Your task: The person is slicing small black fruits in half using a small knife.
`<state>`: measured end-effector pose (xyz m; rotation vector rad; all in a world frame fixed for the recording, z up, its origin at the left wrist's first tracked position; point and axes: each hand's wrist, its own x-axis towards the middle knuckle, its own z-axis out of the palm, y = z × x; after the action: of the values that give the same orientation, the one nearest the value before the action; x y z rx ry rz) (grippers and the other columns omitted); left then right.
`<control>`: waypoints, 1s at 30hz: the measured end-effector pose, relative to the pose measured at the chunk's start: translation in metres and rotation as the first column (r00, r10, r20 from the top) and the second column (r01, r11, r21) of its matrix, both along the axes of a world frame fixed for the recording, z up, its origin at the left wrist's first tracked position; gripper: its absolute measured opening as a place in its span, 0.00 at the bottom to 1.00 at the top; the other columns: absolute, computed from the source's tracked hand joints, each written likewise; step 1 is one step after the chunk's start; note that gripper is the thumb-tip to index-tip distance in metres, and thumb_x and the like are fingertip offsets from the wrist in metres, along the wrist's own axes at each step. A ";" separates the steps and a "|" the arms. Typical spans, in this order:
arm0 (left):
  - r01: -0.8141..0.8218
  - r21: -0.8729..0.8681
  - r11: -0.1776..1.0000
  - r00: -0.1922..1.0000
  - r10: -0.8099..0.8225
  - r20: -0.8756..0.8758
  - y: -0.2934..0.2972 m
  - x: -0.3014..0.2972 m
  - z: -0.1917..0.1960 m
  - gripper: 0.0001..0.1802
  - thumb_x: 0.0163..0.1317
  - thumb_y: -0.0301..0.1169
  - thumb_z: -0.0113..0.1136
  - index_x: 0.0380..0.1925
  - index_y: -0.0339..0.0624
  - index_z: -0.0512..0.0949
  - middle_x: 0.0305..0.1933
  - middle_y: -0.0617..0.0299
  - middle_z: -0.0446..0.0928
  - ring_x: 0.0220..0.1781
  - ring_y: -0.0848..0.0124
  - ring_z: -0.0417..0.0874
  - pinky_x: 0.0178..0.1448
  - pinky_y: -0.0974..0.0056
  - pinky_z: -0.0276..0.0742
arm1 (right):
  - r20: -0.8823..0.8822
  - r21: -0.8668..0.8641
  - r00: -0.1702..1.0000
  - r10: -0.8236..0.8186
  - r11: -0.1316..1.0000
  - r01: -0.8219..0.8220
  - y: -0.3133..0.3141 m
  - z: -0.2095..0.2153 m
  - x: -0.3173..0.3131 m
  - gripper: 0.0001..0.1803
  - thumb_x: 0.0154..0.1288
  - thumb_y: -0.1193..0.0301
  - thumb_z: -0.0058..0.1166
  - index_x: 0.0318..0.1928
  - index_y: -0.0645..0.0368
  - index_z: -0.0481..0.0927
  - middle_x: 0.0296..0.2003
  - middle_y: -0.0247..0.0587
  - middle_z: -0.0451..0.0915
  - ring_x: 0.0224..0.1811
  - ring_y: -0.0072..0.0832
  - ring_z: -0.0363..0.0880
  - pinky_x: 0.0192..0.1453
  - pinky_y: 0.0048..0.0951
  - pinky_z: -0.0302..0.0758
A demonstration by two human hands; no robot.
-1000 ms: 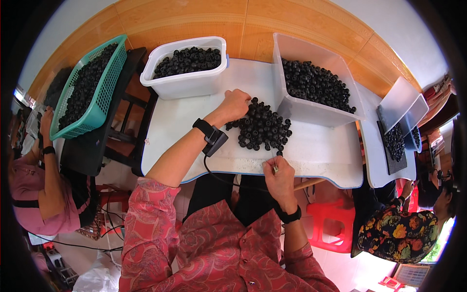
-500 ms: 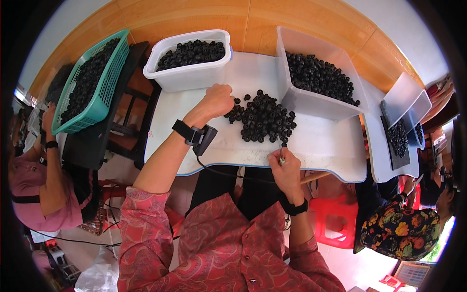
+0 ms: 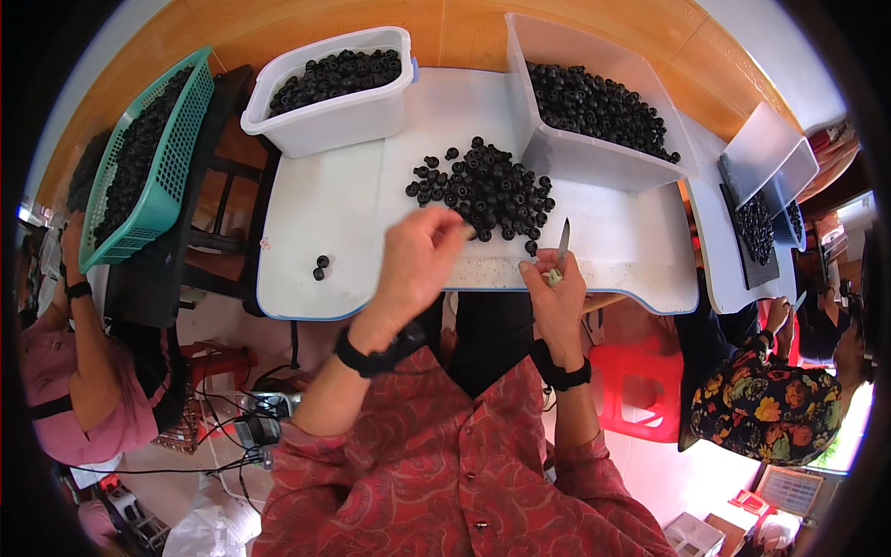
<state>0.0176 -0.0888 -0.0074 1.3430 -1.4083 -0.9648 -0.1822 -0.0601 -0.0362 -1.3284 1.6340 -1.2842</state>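
A loose pile of small black ring-shaped parts lies on the white table. My left hand hovers at the pile's near left edge, fingers pinched and blurred; what is between the fingertips is too small to make out. In my right hand is a small knife, its blade pointing up and away from me and a pale greenish handle showing between the fingers. One black part sits just beyond the right thumb. Two more black parts rest apart on the table's left side.
At the back stand a white tub and a larger translucent bin, both holding black parts. A green basket of them is at the left. People sit on both sides, one in pink, one in a floral top.
My left hand has come back toward me from the pile's far left side. The knife blade now shows clearly in my right hand. Two parts at the left have come into sight.
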 end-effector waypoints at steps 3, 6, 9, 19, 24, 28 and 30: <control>0.012 0.005 1.000 0.999 -0.012 -0.052 0.023 -0.022 -0.011 0.09 0.62 0.28 0.61 0.37 0.33 0.79 0.26 0.64 0.79 0.26 0.81 0.78 0.30 0.75 0.75 | -0.132 0.023 0.991 -0.033 0.999 0.037 -0.002 0.005 0.002 0.15 0.58 0.70 0.62 0.41 0.67 0.76 0.24 0.40 0.77 0.25 0.24 0.74 0.31 0.26 0.71; -0.043 -0.004 0.999 0.993 0.042 -0.113 0.036 -0.029 -0.026 0.08 0.62 0.27 0.61 0.37 0.33 0.79 0.25 0.64 0.78 0.27 0.81 0.78 0.31 0.75 0.75 | -0.247 0.008 0.969 -0.030 0.999 0.032 -0.005 0.002 0.004 0.15 0.59 0.68 0.61 0.41 0.66 0.76 0.23 0.43 0.78 0.24 0.28 0.76 0.31 0.29 0.72; -0.073 0.009 0.997 0.984 0.074 -0.163 0.040 -0.037 -0.033 0.07 0.60 0.26 0.61 0.34 0.33 0.79 0.26 0.59 0.78 0.26 0.74 0.79 0.31 0.71 0.75 | -0.267 0.048 0.962 -0.057 0.996 0.072 -0.005 0.013 0.008 0.14 0.60 0.68 0.59 0.41 0.65 0.76 0.22 0.45 0.78 0.23 0.32 0.76 0.30 0.33 0.72; -0.072 0.024 0.997 0.976 0.075 -0.205 0.056 -0.037 -0.041 0.07 0.60 0.27 0.61 0.34 0.33 0.79 0.26 0.59 0.79 0.26 0.76 0.79 0.31 0.71 0.76 | -0.390 -0.041 0.918 -0.072 0.997 0.060 -0.002 0.009 0.009 0.11 0.63 0.69 0.55 0.39 0.65 0.76 0.23 0.50 0.79 0.24 0.39 0.78 0.32 0.35 0.73; -0.034 0.143 0.989 0.920 0.087 -0.382 0.058 -0.033 -0.031 0.07 0.62 0.27 0.60 0.34 0.32 0.79 0.28 0.59 0.80 0.26 0.77 0.81 0.31 0.72 0.78 | -0.257 -0.010 0.964 -0.060 0.998 0.060 0.002 0.000 0.006 0.11 0.65 0.69 0.55 0.40 0.67 0.77 0.25 0.44 0.79 0.27 0.28 0.77 0.34 0.30 0.73; 0.096 0.137 0.986 0.813 0.002 -0.583 0.054 -0.032 -0.032 0.12 0.67 0.30 0.54 0.44 0.32 0.78 0.35 0.61 0.81 0.32 0.76 0.82 0.37 0.72 0.80 | 0.259 0.037 0.964 0.054 0.997 -0.066 0.019 0.025 0.019 0.09 0.67 0.71 0.54 0.41 0.64 0.77 0.26 0.29 0.75 0.24 0.12 0.69 0.26 0.14 0.64; 0.135 0.136 0.981 0.776 -0.019 -0.631 0.055 -0.033 -0.029 0.15 0.70 0.31 0.51 0.49 0.32 0.76 0.40 0.60 0.80 0.37 0.75 0.82 0.43 0.72 0.80 | 0.391 0.113 0.910 0.140 0.974 -0.198 0.028 0.039 0.025 0.10 0.67 0.71 0.54 0.43 0.64 0.76 0.25 0.30 0.75 0.19 0.09 0.64 0.20 0.14 0.58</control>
<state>-0.0149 -0.0338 -0.0364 0.9403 -0.8745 -1.4580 -0.1573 -0.0324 0.0023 -1.0269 1.2868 -1.2000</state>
